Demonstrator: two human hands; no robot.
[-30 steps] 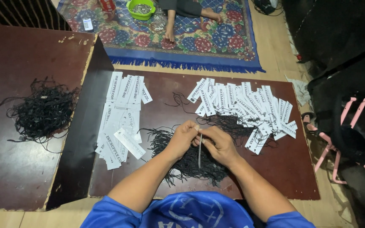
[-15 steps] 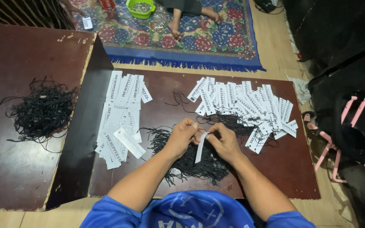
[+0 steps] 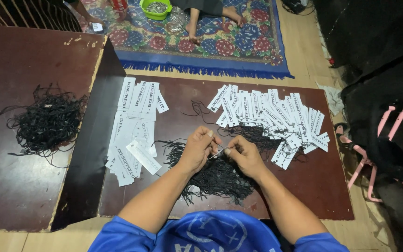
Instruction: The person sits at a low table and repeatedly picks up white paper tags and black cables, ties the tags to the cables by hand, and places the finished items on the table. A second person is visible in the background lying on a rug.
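White paper tag (image 3: 218, 152), seen edge-on, sits pinched between the left hand (image 3: 198, 150) and right hand (image 3: 244, 156), both grips clamped on it, above a heap of black strings (image 3: 215, 179) on the dark brown table (image 3: 173, 123), between two tag spreads.

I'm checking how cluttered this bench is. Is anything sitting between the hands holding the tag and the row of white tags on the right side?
Yes. Both the left hand and the right hand pinch a white tag over a pile of black strings. More black strings lie between them and the right-side tags.
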